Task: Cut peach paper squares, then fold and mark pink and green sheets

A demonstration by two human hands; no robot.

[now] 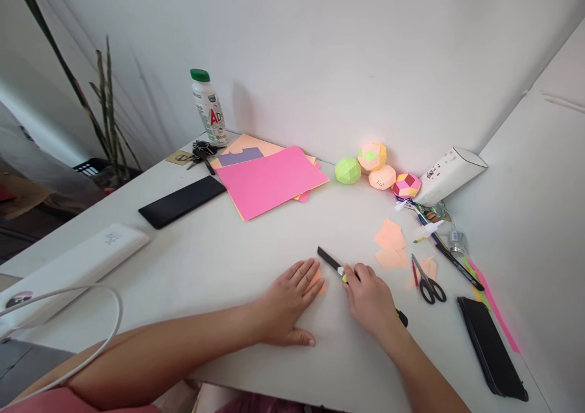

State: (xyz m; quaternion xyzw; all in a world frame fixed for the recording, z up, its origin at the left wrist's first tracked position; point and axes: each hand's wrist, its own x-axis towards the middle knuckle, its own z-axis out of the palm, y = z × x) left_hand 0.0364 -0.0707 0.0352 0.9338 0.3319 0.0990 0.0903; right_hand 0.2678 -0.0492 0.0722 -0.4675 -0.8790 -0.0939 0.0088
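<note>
My left hand lies flat on the table with its fingers stretched out, over a small piece of peach paper. Only the paper's right edge shows past the fingers. My right hand is wrapped round a utility knife, its long dark blade extended and pointing up and left. The blade tip is just beyond my left fingertips, apart from the visible part of the paper. Several cut peach paper pieces lie to the right of the knife. Beside them are black-handled scissors and a thin red stick-like item.
Pink paper sheets, a black tablet-like slab, keys and a white bottle are farther back. Folded paper balls stand along the wall. A black pouch lies right; a white device with a cable is left.
</note>
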